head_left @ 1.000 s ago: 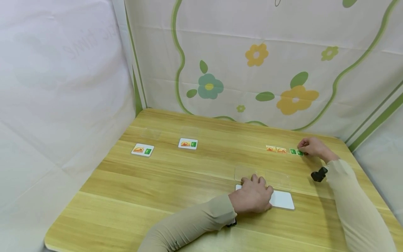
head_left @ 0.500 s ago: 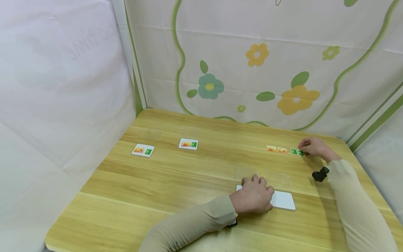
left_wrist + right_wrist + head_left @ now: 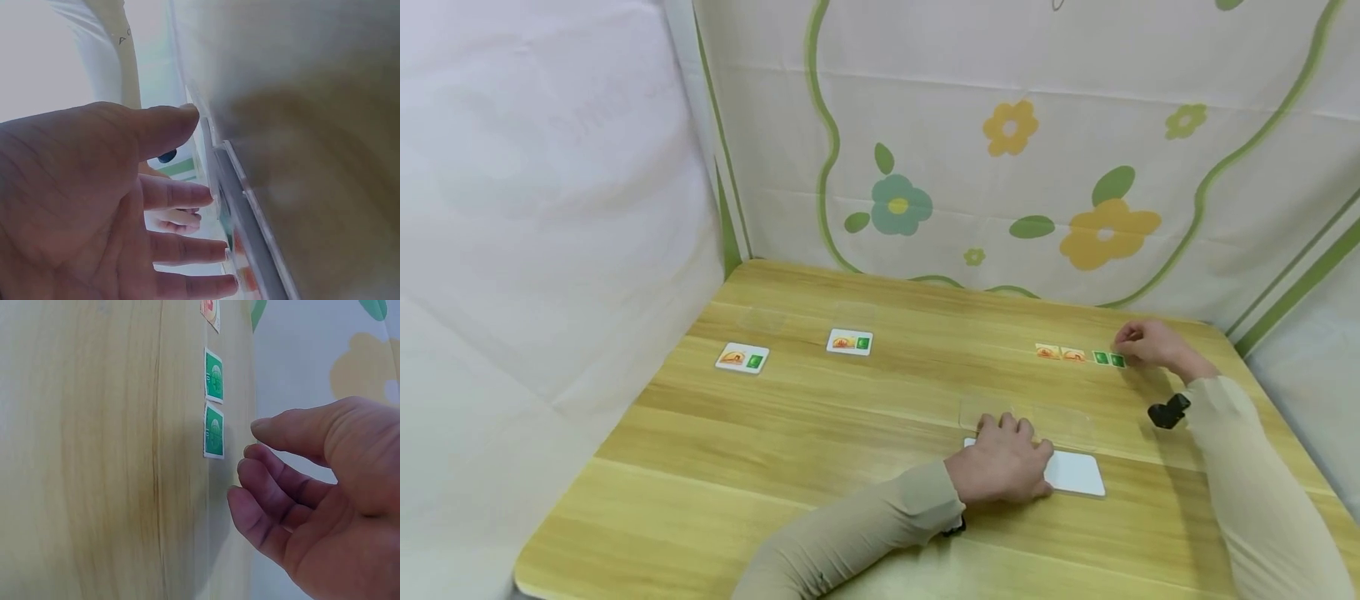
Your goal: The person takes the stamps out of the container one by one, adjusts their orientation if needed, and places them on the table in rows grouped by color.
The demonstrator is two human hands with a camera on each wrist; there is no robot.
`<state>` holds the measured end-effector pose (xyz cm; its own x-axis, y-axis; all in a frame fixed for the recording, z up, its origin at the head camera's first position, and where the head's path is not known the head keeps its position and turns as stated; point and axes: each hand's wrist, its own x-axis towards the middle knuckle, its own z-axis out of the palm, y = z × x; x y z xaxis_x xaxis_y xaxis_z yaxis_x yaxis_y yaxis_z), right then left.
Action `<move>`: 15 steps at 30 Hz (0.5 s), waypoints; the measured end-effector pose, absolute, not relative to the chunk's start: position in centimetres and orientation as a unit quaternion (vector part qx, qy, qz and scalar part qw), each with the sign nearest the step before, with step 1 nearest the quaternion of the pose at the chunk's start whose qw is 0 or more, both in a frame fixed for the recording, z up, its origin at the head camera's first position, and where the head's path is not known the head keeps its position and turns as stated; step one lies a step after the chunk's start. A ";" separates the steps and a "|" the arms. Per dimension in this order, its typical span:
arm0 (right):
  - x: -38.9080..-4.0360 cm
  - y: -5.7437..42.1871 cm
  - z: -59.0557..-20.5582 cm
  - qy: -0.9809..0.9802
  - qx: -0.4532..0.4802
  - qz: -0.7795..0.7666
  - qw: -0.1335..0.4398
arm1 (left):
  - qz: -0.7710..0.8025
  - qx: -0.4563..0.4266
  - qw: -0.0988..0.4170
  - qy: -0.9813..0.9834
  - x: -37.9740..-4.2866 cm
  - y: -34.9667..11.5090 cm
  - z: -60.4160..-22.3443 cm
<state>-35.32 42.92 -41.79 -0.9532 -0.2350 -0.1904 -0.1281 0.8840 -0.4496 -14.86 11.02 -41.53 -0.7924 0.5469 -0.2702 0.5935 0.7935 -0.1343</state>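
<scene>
In the head view my left hand (image 3: 1002, 461) rests over white card (image 3: 1075, 473), which shows on both sides of it. In the left wrist view its fairly straight fingers and thumb touch the edges of clear-rimmed plates (image 3: 240, 206). At the far right my right hand (image 3: 1157, 346) hovers beside two small green stamps (image 3: 1110, 359). Its fingers are loosely bent, with a gap between thumb and fingertips, and hold nothing in the right wrist view. The nearer green stamp (image 3: 214, 431) lies flat just off the fingertips. Two orange-and-yellow stamps (image 3: 1060, 353) lie left of the green ones.
Two white cards, the left one (image 3: 742, 357) and the right one (image 3: 850, 342), each bear an orange and a green stamp. Faint clear plates (image 3: 1063, 427) lie beyond my left hand, others behind the cards. A flowered curtain (image 3: 955, 150) stands along the wooden table's (image 3: 737, 467) back edge.
My right hand has drawn slightly right and back from the green stamps. My left hand stays on the white card. The stamps have not visibly moved.
</scene>
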 end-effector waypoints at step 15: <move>-33.5 42.2 -41.0 0.955 -0.103 -0.250 0.120 | -0.125 0.324 0.109 0.931 -15.4 10.7 -39.6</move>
<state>-33.46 42.18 -40.96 -0.9502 -0.2565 -0.1771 -0.1372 0.8542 -0.5015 -15.38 10.73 -39.60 -0.7662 0.5763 -0.2843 0.6310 0.7585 -0.1630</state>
